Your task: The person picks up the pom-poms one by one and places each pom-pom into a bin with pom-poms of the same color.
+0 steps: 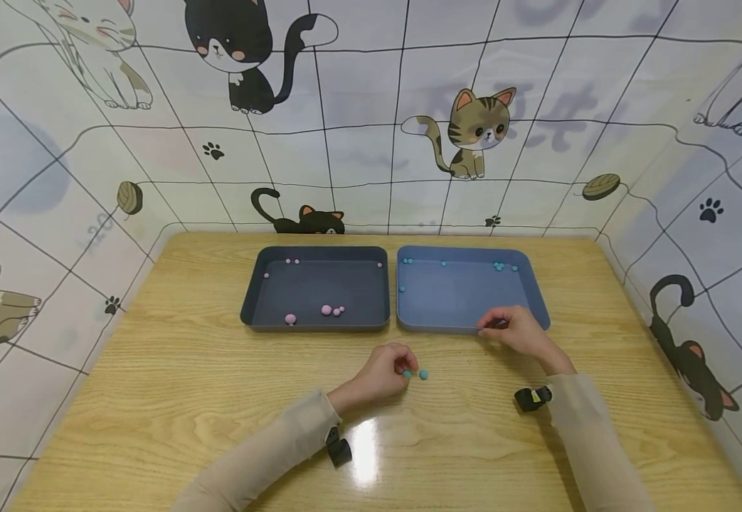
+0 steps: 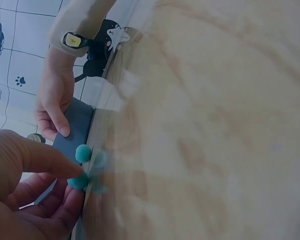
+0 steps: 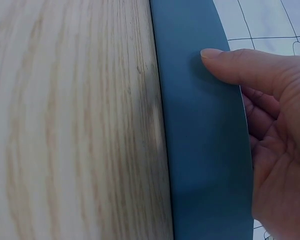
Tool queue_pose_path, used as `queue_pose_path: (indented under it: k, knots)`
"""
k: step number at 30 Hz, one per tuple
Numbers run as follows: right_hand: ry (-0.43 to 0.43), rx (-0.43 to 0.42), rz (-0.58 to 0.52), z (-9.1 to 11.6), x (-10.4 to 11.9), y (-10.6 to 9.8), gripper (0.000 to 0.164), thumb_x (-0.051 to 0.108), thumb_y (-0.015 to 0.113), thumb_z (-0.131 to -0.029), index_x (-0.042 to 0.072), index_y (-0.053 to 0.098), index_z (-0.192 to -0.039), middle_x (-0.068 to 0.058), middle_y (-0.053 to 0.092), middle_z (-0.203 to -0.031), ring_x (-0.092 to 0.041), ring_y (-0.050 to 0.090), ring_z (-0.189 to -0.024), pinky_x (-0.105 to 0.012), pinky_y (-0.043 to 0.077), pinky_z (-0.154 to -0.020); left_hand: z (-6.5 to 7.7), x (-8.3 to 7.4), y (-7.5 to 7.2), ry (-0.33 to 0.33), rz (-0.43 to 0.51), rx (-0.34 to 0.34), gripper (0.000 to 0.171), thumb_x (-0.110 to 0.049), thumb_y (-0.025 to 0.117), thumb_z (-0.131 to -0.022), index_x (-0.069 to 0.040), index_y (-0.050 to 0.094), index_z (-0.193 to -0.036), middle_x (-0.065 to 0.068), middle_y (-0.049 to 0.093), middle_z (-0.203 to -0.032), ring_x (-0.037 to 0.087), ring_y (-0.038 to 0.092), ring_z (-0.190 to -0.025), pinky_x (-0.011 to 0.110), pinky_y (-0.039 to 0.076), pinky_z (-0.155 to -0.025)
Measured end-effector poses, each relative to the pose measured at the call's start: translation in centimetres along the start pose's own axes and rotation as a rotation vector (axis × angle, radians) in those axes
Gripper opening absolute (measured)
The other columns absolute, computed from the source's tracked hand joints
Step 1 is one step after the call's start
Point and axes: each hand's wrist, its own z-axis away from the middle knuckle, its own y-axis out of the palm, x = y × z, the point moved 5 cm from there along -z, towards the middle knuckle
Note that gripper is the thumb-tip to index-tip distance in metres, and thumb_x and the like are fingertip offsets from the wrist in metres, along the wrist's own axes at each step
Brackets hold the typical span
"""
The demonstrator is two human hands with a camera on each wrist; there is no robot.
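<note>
Grained tabletop (image 1: 191, 384), round ball (image 2: 78, 182) tight in left grip (image 1: 385, 370), tray wall (image 3: 207, 140) in right grip (image 1: 519, 333)

We see a wooden table (image 1: 153, 384), streaky-grained and glossy where light strikes it; a blue tray (image 1: 447, 295) and a dark tray (image 1: 338, 284), both smooth, plastic-looking and fairly matt; matt teal balls (image 1: 423, 375); dull cloth sleeves (image 1: 271, 449); black plastic-looking wrist cameras (image 1: 338, 451)

No wording or number can be read with certainty. The yellow label (image 2: 73, 40) on the black camera (image 1: 524, 401) at the right sleeve (image 1: 591, 427) bears small dark marks, too blurred to make out. Faint letter-like shapes (image 1: 563, 117) on the cat-print backdrop (image 1: 364, 92) are illegible too.
</note>
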Motion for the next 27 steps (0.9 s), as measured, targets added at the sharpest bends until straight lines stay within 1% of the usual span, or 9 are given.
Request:
queue_pose_path:
  k: [4, 8, 12, 14, 16, 19, 21, 27]
  knots:
    - [-0.004, 0.0, -0.006, 0.0, 0.0, 0.0, 0.006, 0.002, 0.073, -0.079, 0.004, 0.071, -0.084, -0.005, 0.067, -0.081, -0.01, 0.059, -0.072, -0.023, 0.05, -0.062, -0.2, 0.1, -0.2, -0.024, 0.049, -0.002, 0.019, 0.015, 0.057, -0.069, 0.0, 0.063, -0.08, 0.006, 0.059, -0.078, 0.018, 0.057, -0.071, 0.019, 0.048, -0.063]
    - [-0.004, -0.003, 0.009, 0.0, 0.5, 0.0, 0.007, 0.0, 0.072, -0.079, 0.004, 0.071, -0.084, -0.006, 0.067, -0.08, -0.008, 0.058, -0.071, -0.022, 0.05, -0.061, -0.7, 0.1, -0.5, -0.048, 0.105, -0.001, 0.016, 0.013, 0.06, -0.073, 0.001, 0.063, -0.084, 0.008, 0.061, -0.083, 0.016, 0.058, -0.074, 0.02, 0.049, -0.067]
    - [-0.013, -0.005, 0.023, 0.3, 2.3, -0.2, 0.008, -0.007, 0.069, -0.078, -0.001, 0.07, -0.083, -0.01, 0.066, -0.079, -0.011, 0.059, -0.07, -0.022, 0.049, -0.06, -1.2, -0.4, -0.9, -0.043, 0.123, -0.014, 0.015, 0.012, 0.063, -0.076, 0.004, 0.064, -0.09, 0.013, 0.063, -0.09, 0.017, 0.058, -0.078, 0.021, 0.049, -0.07]
    - [-0.016, -0.007, 0.021, 0.3, 2.4, -0.2, 0.008, -0.009, 0.068, -0.078, -0.002, 0.069, -0.083, -0.013, 0.066, -0.079, -0.014, 0.059, -0.07, -0.022, 0.049, -0.06, -1.5, -0.8, -1.2, -0.029, 0.137, -0.025, 0.016, 0.012, 0.063, -0.077, 0.006, 0.063, -0.091, 0.017, 0.064, -0.093, 0.02, 0.059, -0.079, 0.021, 0.049, -0.071]
    - [-0.011, -0.004, 0.023, 0.2, 2.0, -0.1, 0.008, -0.008, 0.068, -0.079, -0.001, 0.07, -0.083, -0.013, 0.066, -0.079, -0.014, 0.059, -0.07, -0.022, 0.049, -0.06, -1.7, -1.1, -1.4, -0.025, 0.154, -0.033, 0.016, 0.012, 0.063, -0.077, 0.007, 0.063, -0.092, 0.019, 0.063, -0.094, 0.021, 0.059, -0.08, 0.021, 0.049, -0.072]
    - [0.005, -0.001, 0.031, 0.0, 0.7, 0.0, 0.008, -0.004, 0.07, -0.08, 0.003, 0.071, -0.084, -0.009, 0.067, -0.08, -0.011, 0.059, -0.072, -0.022, 0.05, -0.061, -2.2, -1.4, -1.6, -0.018, 0.176, -0.057, 0.018, 0.013, 0.063, -0.076, 0.007, 0.063, -0.093, 0.019, 0.063, -0.094, 0.023, 0.059, -0.081, 0.021, 0.05, -0.072]
    - [0.007, 0.004, 0.032, 0.0, 0.2, 0.0, 0.007, -0.001, 0.071, -0.08, 0.005, 0.071, -0.084, -0.007, 0.067, -0.081, -0.009, 0.059, -0.072, -0.022, 0.05, -0.062, -2.5, -1.4, -1.7, -0.01, 0.184, -0.075, 0.018, 0.014, 0.062, -0.076, 0.008, 0.063, -0.093, 0.018, 0.063, -0.093, 0.024, 0.06, -0.082, 0.021, 0.05, -0.072]
    - [-0.008, 0.004, 0.013, 0.0, 0.0, -0.1, 0.006, 0.001, 0.072, -0.079, 0.005, 0.071, -0.083, -0.005, 0.067, -0.08, -0.009, 0.059, -0.072, -0.023, 0.051, -0.062, -3.7, -1.6, -2.2, 0.009, 0.23, -0.112, 0.016, 0.013, 0.063, -0.078, 0.005, 0.064, -0.092, 0.017, 0.064, -0.092, 0.022, 0.061, -0.081, 0.023, 0.051, -0.073]
